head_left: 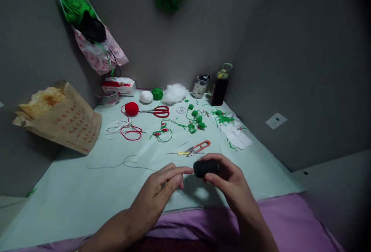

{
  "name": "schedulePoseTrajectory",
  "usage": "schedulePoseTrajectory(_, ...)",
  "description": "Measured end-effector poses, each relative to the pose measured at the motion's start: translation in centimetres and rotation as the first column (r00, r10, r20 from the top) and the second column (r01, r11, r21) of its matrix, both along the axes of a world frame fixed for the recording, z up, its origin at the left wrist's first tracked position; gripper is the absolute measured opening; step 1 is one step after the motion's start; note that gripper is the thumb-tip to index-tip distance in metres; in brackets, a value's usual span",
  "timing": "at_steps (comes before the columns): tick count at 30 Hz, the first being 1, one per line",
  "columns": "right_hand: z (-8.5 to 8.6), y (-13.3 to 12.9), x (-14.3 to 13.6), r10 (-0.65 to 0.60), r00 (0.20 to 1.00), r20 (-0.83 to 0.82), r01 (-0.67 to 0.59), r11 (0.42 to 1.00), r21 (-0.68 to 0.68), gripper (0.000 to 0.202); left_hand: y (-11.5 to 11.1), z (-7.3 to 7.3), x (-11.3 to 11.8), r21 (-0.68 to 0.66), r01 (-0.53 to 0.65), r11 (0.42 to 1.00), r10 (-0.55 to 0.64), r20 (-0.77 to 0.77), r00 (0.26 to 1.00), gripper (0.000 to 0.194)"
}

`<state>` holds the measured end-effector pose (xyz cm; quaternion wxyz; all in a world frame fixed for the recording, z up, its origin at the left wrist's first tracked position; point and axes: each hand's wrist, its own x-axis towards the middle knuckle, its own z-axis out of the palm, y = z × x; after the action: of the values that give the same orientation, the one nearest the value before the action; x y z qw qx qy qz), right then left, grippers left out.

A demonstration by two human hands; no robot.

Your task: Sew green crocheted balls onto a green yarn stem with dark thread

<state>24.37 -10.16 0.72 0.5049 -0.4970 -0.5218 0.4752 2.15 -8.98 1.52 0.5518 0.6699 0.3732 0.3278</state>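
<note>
My right hand [228,176] is wrapped round a black thread spool [206,168], held sideways above the near part of the table. The index finger of my left hand [165,182] reaches out to the spool's left end; its thumb and other fingers are closed together. A thin dark thread [131,165] runs from the left across the table to my left hand, and a faint loop shows below the fingers. Just beyond the hands lie orange thread snips [199,147] and a yellow-handled crochet hook [181,153], with a thin needle [183,143] near them.
Red scissors [160,111], a red yarn ball [131,108], small green crocheted pieces [198,120] and white stuffing [175,93] lie farther back. Yarn scraps cover a white tissue [236,134] at right. A paper bag with bread [66,118] stands left, a bottle [220,89] at the back right.
</note>
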Motion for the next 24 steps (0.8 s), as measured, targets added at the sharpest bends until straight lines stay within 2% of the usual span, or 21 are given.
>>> schedulePoseTrajectory(2, 0.4, -0.3, -0.8, 0.010, 0.999, 0.042, -0.011, 1.000, 0.021, 0.030, -0.2, -0.5, 0.3, -0.107, 0.020, 0.994, -0.013, 0.059, 0.998, 0.037)
schedulePoseTrajectory(4, 0.7, -0.6, -1.5, 0.036, 0.996, 0.081, -0.040, 0.998, 0.040, 0.028, -0.2, -0.8, 0.5, -0.245, 0.126, 0.961, -0.088, 0.161, 0.983, 0.038)
schedulePoseTrajectory(6, 0.8, -0.8, -2.2, 0.064, 0.992, 0.110, -0.070, 0.996, 0.056, 0.026, -0.1, -0.7, 0.6, -0.378, 0.289, 0.880, -0.177, 0.302, 0.937, 0.038)
schedulePoseTrajectory(8, 0.8, -0.9, -2.6, 0.080, 0.990, 0.116, -0.087, 0.994, 0.059, 0.032, -0.1, -0.6, 0.7, -0.471, 0.380, 0.796, -0.178, 0.418, 0.891, 0.036)
schedulePoseTrajectory(9, 0.8, -0.9, -2.7, 0.099, 0.988, 0.116, -0.105, 0.994, 0.043, 0.040, -0.1, -0.5, 0.7, -0.503, 0.379, 0.777, -0.142, 0.447, 0.883, 0.035)
schedulePoseTrajectory(11, 0.7, -0.6, -2.6, 0.182, 0.974, 0.131, -0.182, 0.983, -0.012, 0.049, -0.1, -0.4, 0.6, -0.534, 0.319, 0.783, -0.061, 0.445, 0.893, 0.038)
schedulePoseTrajectory(12, 0.7, -0.4, -2.4, 0.234, 0.960, 0.155, -0.231, 0.972, -0.035, 0.043, 0.0, -0.4, 0.5, -0.530, 0.284, 0.799, -0.037, 0.428, 0.903, 0.039)
schedulePoseTrajectory(14, 0.7, -0.1, -1.8, 0.310, 0.926, 0.214, -0.307, 0.951, -0.048, 0.015, 0.1, -0.4, 0.0, -0.499, 0.218, 0.839, -0.012, 0.382, 0.924, 0.039)
schedulePoseTrajectory(15, 0.7, 0.0, -1.3, 0.313, 0.922, 0.229, -0.314, 0.949, -0.035, 0.015, 0.2, -0.5, -0.3, -0.479, 0.185, 0.858, -0.001, 0.357, 0.934, 0.039)
schedulePoseTrajectory(17, 0.8, 0.2, -0.1, 0.259, 0.944, 0.205, -0.269, 0.963, 0.025, 0.028, 0.4, -0.5, -1.3, -0.439, 0.121, 0.890, 0.024, 0.309, 0.951, 0.041)
schedulePoseTrajectory(20, 0.8, 0.1, 2.4, 0.098, 0.993, 0.072, -0.108, 0.982, 0.155, 0.029, 0.7, -0.7, -3.2, -0.396, 0.009, 0.918, 0.096, 0.244, 0.965, 0.051)
schedulePoseTrajectory(22, 0.8, 0.0, 4.7, -0.061, 0.998, -0.024, 0.065, 0.975, 0.215, 0.028, 1.0, -0.8, -4.6, -0.381, -0.084, 0.921, 0.171, 0.201, 0.965, 0.055)
schedulePoseTrajectory(24, 0.7, 0.0, 7.3, -0.292, 0.953, -0.084, 0.304, 0.924, 0.231, 0.026, 1.1, -0.9, -6.1, -0.367, -0.179, 0.913, 0.250, 0.158, 0.955, 0.056)
